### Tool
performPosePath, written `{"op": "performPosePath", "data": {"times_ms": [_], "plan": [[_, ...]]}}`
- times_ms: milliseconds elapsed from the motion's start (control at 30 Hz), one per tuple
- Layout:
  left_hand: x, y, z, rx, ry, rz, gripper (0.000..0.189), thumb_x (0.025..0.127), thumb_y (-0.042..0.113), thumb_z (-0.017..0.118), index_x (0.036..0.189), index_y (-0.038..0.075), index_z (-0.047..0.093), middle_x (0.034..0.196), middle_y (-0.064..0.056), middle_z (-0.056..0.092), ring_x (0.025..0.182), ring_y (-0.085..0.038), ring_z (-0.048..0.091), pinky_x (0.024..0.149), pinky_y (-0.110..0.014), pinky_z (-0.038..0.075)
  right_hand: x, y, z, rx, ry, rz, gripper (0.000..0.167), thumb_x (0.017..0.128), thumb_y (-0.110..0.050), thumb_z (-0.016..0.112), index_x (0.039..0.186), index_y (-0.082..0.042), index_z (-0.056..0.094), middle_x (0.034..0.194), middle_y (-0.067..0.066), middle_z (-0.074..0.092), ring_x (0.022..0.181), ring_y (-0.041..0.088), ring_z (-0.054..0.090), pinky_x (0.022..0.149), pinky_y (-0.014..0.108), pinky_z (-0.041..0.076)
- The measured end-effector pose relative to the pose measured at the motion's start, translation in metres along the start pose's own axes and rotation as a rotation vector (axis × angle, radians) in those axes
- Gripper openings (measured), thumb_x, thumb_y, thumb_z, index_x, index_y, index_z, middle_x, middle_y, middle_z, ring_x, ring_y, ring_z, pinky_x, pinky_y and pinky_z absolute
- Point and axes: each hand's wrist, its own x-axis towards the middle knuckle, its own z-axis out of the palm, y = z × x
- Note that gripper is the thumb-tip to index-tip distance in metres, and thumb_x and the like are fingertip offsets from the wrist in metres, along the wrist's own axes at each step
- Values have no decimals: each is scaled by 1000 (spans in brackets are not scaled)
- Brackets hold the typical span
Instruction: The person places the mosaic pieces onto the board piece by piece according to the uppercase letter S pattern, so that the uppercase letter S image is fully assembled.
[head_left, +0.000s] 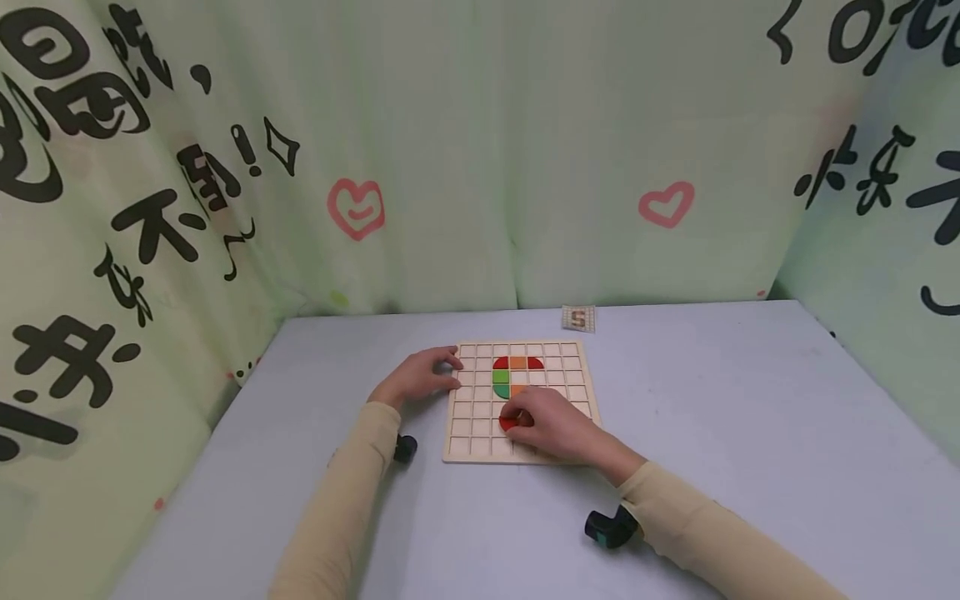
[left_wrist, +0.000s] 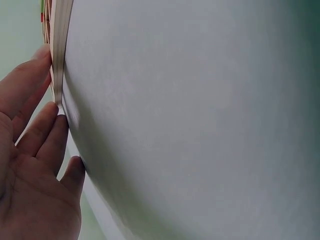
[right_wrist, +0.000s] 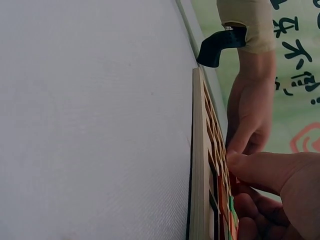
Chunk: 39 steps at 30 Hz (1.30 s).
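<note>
A light wooden grid board (head_left: 472,425) lies on the table. My left hand (head_left: 422,375) is at the board's left edge, touching it with thumb and fingertips; the left wrist view shows these fingers (left_wrist: 52,135) fairly straight against the side. Over the lower middle squares, my right hand (head_left: 557,423) pinches a red rounded piece (head_left: 507,424) between thumb and fingers. Set in the grid above are two red quarter-round pieces, an orange square (head_left: 517,363) between them, a light green square (head_left: 501,377), a dark green quarter-round (head_left: 501,391) and another orange piece (head_left: 517,390), partly hidden by my right hand.
A small patterned card or packet (head_left: 578,318) lies near the table's back edge, behind the board. The white table (head_left: 712,392) extends on both sides. Curtains with black writing and red hearts (head_left: 666,205) hang behind and beside it. Each wrist carries a black camera mount.
</note>
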Motion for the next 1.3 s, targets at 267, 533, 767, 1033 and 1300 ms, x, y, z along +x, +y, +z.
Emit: {"op": "performPosePath", "data": {"times_ms": [267, 533, 767, 1033, 1300], "plan": [[2, -1, 5, -13, -21, -6, 24, 87, 18, 74, 109, 13, 68, 151, -5, 44, 143, -27, 32, 117, -41, 25, -2, -1, 7, -9, -5, 25, 14, 85, -13, 75, 98, -9, 71, 83, -6, 59, 75, 13, 53, 67, 27, 47], [2, 0, 10, -12, -6, 12, 23, 87, 17, 74, 108, 13, 68, 149, -4, 46, 142, -26, 34, 117, -40, 26, -1, 3, 11, -44, -1, -46, 12, 85, -11, 74, 97, -8, 72, 83, -5, 60, 75, 11, 53, 68, 26, 48], [5, 6, 7, -19, -13, 16, 24, 88, 18, 73, 110, 12, 68, 150, -6, 44, 143, -27, 32, 117, -40, 25, -1, 3, 6, -90, 34, -49, 14, 84, -11, 75, 96, -7, 71, 86, -2, 59, 80, 14, 53, 72, 29, 48], [8, 2, 14, -49, -15, -23, 23, 88, 19, 73, 110, 14, 67, 151, -4, 44, 144, -26, 31, 117, -42, 25, -4, 8, 5, -83, 26, -45, 13, 84, -12, 75, 96, -8, 70, 87, -2, 59, 80, 15, 54, 73, 29, 48], [3, -1, 2, -29, -11, -31, 25, 88, 19, 73, 112, 13, 67, 151, -4, 43, 144, -27, 30, 117, -43, 25, 5, 3, 8, -58, 34, -50, 11, 86, -15, 74, 95, -9, 70, 87, -3, 60, 81, 14, 53, 73, 30, 49]]}}
